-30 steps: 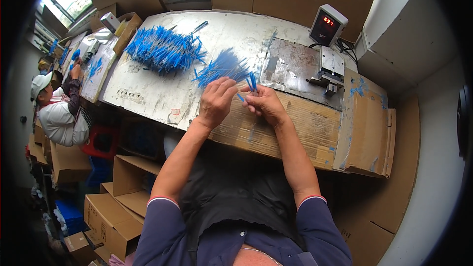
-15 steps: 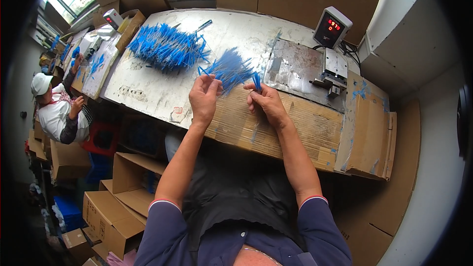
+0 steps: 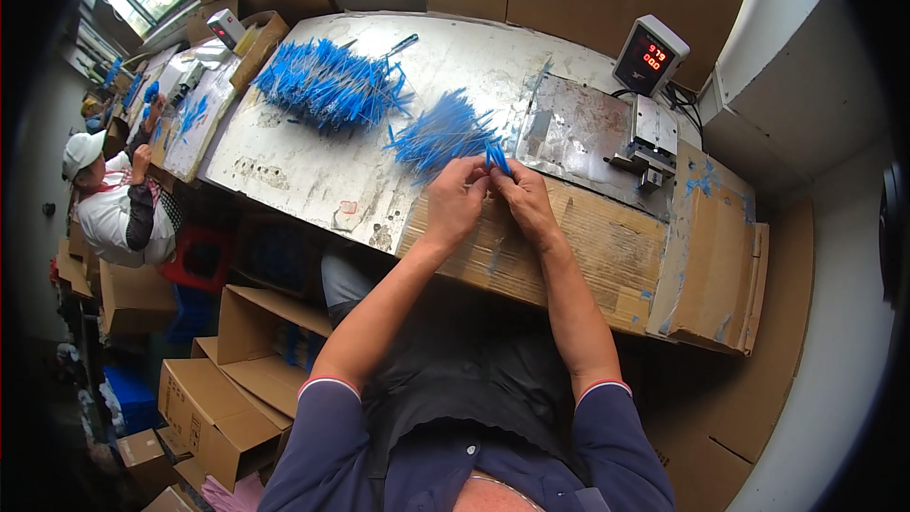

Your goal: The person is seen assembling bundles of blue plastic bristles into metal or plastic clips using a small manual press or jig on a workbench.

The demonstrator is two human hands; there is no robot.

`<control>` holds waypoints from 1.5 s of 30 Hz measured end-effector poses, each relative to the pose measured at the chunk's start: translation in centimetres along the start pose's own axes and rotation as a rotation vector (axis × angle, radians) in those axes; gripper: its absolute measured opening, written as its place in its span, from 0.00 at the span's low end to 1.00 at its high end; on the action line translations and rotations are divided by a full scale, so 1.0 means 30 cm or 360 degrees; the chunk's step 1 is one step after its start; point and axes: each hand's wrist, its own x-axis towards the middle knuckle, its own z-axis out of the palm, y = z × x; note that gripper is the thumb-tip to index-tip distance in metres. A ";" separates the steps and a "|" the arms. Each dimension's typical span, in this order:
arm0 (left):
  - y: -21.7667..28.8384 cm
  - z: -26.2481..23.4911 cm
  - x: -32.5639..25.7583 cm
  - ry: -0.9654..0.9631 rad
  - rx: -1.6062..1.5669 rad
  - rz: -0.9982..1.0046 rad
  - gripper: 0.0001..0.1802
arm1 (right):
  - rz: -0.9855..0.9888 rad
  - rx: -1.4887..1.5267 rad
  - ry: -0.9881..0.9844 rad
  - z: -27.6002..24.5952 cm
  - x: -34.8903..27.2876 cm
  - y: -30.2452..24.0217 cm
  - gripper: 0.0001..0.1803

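Observation:
Over the cardboard-covered front of the bench, my two hands meet. My right hand (image 3: 527, 203) is closed in a pinch round a small bunch of thin blue-ended strands (image 3: 498, 157), whose blue ends stick up above the fingers. Against it, my left hand (image 3: 456, 199) is closed too, its fingertips bent in beside the bunch; what they hold is hidden. Just beyond the hands lies a loose, fanned pile of the same blue-ended strands (image 3: 442, 136). Farther left and back is a larger, thicker heap of blue-ended strands (image 3: 327, 85).
A metal plate (image 3: 576, 128) with a small metal fixture (image 3: 654, 139) lies to the right, a red digital display (image 3: 651, 55) behind it. A blue-handled tool (image 3: 402, 45) lies at the back. Open cardboard boxes (image 3: 223, 417) stand lower left. Another person (image 3: 118, 218) works at the left.
My left hand has moved right from beside the loose pile to join my right hand. The right hand has shifted slightly, still with its bunch. The display reading has changed.

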 end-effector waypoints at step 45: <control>-0.220 -0.140 0.169 -0.0217 0.1214 0.0572 0.42 | 0.0491 0.0267 0.0398 0.044 0.269 0.019 0.11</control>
